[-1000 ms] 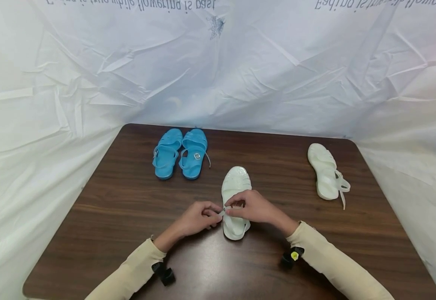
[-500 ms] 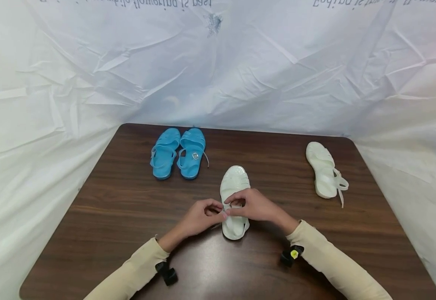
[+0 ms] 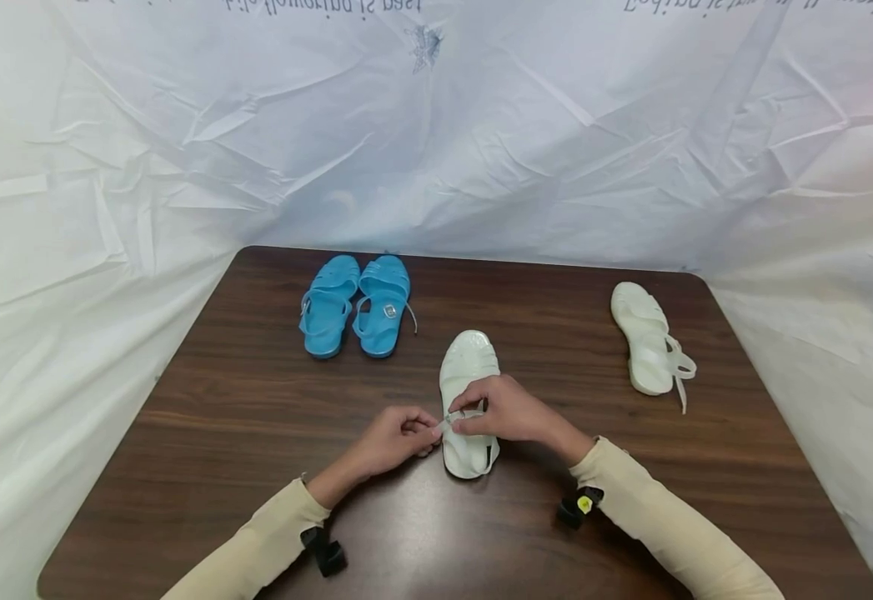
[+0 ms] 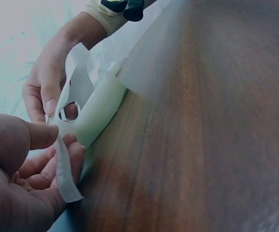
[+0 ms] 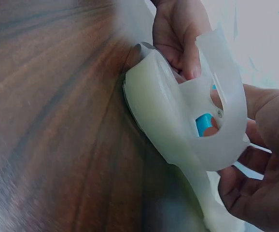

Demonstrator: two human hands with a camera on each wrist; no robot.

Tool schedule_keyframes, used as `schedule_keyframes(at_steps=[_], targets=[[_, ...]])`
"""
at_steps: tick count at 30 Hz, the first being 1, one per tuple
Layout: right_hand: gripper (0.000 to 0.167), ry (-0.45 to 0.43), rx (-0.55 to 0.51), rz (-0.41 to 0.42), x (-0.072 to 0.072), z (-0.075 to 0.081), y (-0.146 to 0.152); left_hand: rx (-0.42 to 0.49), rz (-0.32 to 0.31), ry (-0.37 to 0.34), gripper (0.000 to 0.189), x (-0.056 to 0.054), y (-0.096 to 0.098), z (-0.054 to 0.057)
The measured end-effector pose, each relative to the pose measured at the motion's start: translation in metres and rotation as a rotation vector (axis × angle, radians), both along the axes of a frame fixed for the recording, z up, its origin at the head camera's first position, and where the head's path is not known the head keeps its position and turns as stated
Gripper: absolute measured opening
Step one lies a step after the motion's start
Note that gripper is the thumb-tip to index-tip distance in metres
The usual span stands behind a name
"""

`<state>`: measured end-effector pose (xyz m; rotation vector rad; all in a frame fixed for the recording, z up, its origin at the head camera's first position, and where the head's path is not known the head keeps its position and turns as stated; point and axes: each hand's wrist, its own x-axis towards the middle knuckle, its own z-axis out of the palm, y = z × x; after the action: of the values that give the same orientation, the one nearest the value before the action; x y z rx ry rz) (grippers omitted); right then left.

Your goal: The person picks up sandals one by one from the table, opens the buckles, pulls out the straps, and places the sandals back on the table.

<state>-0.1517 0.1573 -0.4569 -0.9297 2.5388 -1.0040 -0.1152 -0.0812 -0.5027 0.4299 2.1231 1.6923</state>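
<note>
Left wrist view is showing what the head view is leaving too small to read: a free strap end (image 4: 66, 176) is hanging down past the thumb of the left hand (image 4: 14, 169), which is pinching the strap just above it. Right wrist view is adding the broad side strap (image 5: 233, 92), standing up in a loop, with a small round stud (image 5: 220, 114) and a blue patch (image 5: 204, 124) showing through its opening. The right hand (image 3: 511, 410) is holding the strap narrowly between thumb and fingers, beside the left fingertips.

Half a second ago the two hands' fingertips were meeting; now the left ones are sitting slightly farther out to the left, while the blue sandals (image 3: 385, 279) and the other white sandal (image 3: 640, 321) are keeping their places.

The near white sandal (image 3: 469, 354) is lying sole-down on the brown table (image 3: 256, 400), between the hands, its glossy, ribbed toe pointing away from the person and its plastic looking faintly greenish.
</note>
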Motion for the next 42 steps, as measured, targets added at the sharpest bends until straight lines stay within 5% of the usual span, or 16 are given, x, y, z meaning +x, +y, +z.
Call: schedule_keyframes(at_steps=[12,22,27,33,42], targets=[[0.016,0.077,-0.072,-0.003,0.002,-0.013,-0.002,0.089,0.088,-0.1,0.018,-0.005,0.004,-0.004],[0.011,0.137,-0.082,0.006,0.005,-0.014,-0.003,-0.156,0.009,0.236,0.012,-0.011,0.005,0.009],[0.014,0.086,-0.111,-0.025,0.007,-0.018,0.0,-0.169,-0.026,0.218,0.012,-0.008,-0.003,0.005],[0.015,0.097,-0.143,-0.043,0.008,-0.019,0.0,-0.049,0.014,0.191,0.011,-0.007,-0.008,-0.004],[0.016,0.056,-0.146,-0.069,0.009,-0.022,-0.001,0.142,0.065,-0.026,0.017,-0.011,-0.004,-0.01]])
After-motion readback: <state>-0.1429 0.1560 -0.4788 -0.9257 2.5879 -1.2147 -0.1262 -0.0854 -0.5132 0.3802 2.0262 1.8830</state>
